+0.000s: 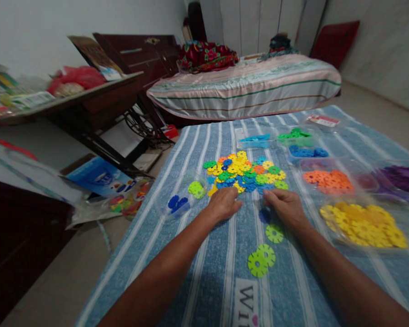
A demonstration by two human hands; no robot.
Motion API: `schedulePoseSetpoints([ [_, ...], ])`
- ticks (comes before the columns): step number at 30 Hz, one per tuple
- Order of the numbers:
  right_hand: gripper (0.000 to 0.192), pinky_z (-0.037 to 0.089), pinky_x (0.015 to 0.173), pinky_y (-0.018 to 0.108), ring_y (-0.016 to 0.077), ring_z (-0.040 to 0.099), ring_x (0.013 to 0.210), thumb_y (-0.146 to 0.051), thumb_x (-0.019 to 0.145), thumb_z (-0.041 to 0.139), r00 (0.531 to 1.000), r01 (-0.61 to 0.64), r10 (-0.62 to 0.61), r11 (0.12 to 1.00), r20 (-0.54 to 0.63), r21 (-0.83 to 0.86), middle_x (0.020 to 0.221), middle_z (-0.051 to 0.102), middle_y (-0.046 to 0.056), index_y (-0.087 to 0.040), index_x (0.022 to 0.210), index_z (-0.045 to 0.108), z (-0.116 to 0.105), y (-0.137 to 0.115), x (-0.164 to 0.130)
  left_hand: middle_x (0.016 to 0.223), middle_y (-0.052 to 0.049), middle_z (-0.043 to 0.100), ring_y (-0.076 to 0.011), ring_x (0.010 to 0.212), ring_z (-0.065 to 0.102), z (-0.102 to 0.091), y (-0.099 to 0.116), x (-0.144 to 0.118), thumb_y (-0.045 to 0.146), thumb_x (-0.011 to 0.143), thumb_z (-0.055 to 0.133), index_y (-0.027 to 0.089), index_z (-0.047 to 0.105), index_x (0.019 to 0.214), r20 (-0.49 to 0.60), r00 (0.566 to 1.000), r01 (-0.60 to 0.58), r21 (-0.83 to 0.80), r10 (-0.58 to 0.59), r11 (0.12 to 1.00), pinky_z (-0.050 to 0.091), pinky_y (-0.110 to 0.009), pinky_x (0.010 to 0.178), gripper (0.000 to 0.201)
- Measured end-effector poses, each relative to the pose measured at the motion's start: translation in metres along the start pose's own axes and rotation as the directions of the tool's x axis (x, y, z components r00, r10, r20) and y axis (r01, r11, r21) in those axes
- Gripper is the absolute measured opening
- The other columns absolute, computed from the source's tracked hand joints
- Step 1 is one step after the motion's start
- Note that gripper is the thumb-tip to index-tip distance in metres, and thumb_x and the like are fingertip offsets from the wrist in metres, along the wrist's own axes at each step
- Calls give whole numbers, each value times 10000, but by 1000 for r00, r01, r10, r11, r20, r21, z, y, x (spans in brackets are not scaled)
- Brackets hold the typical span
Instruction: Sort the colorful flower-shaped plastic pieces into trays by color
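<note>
A mixed pile of notched plastic snowflake discs (240,168), in yellow, green, blue and orange, lies on the striped cloth (207,259). My left hand (225,203) rests at the pile's near edge, fingers curled down by a yellow disc; what is under them is hidden. To its right, my right hand (288,206) has thumb and forefinger pinched at the edge of a blue snowflake disc (267,187). A dark blue disc (264,215) lies just below the right fingertips. Closer to me are light green discs (258,264), two of them overlapping.
On the left, a clear tray (163,211) holds dark blue and light green discs. Clear boxes at right hold yellow discs (364,225), orange discs (329,180), purple pieces (404,179), blue discs (308,152) and green pieces (295,135). A bed (245,88) stands beyond.
</note>
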State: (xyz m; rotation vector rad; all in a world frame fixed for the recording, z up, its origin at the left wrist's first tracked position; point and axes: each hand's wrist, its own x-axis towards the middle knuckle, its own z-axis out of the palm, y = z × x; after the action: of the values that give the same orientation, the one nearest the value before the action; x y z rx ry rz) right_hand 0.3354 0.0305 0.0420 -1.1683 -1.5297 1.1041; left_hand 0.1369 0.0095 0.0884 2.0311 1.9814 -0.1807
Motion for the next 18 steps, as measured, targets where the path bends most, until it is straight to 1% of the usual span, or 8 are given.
schedulePoseSetpoints([
  [2, 656, 399, 484, 298, 149, 484, 472, -805, 748, 614, 1000, 2, -2, 1000, -4, 3, 479, 566, 24, -199, 499, 632, 0, 0, 0, 1011, -70, 733, -245, 988, 677, 1, 2, 1, 433, 871, 570, 207, 655, 1011, 5, 1000, -1, -6, 1, 1000, 488, -329, 796, 279],
  [6, 659, 407, 500, 310, 158, 500, 477, -816, 744, 608, 1000, 7, -7, 1000, -6, 2, 478, 575, 24, -206, 496, 630, 0, 0, 0, 1048, -82, 730, -252, 1004, 676, 3, 7, 2, 465, 874, 569, 204, 643, 1035, 4, 998, -60, -13, 60, 998, 494, -335, 810, 316],
  [8, 664, 410, 503, 315, 162, 506, 479, -826, 739, 602, 1000, 9, -9, 1000, -3, -1, 482, 581, 26, -209, 495, 632, 0, 0, 0, 1063, -85, 730, -255, 1022, 674, 3, 10, 2, 470, 878, 567, 207, 639, 1042, 7, 998, -59, -9, 59, 998, 495, -335, 821, 318],
  [11, 671, 411, 499, 320, 168, 512, 481, -838, 730, 596, 1000, 8, -8, 1000, -4, -1, 480, 580, 27, -211, 494, 631, 0, -1, 0, 1055, -92, 736, -263, 1039, 677, 0, 14, 0, 485, 900, 543, 206, 635, 1059, 11, 1000, 5, 4, -5, 1000, 498, -339, 835, 334],
  [16, 673, 414, 509, 310, 167, 519, 502, -837, 733, 594, 1000, -2, 2, 1000, -6, -1, 486, 578, 26, -207, 500, 639, 1, 0, 0, 1135, -135, 725, -284, 1107, 669, -9, 17, -1, 467, 950, 477, 164, 585, 1191, -23, 986, 164, 58, -163, 985, 502, -355, 863, 401],
  [18, 674, 410, 507, 307, 166, 520, 501, -837, 727, 599, 1000, -10, 10, 1000, -4, 3, 491, 583, 29, -204, 501, 640, 1, 0, 0, 1158, -142, 721, -291, 1128, 664, -11, 17, -1, 464, 959, 464, 155, 568, 1219, -19, 982, 187, 71, -187, 980, 505, -358, 864, 418],
])
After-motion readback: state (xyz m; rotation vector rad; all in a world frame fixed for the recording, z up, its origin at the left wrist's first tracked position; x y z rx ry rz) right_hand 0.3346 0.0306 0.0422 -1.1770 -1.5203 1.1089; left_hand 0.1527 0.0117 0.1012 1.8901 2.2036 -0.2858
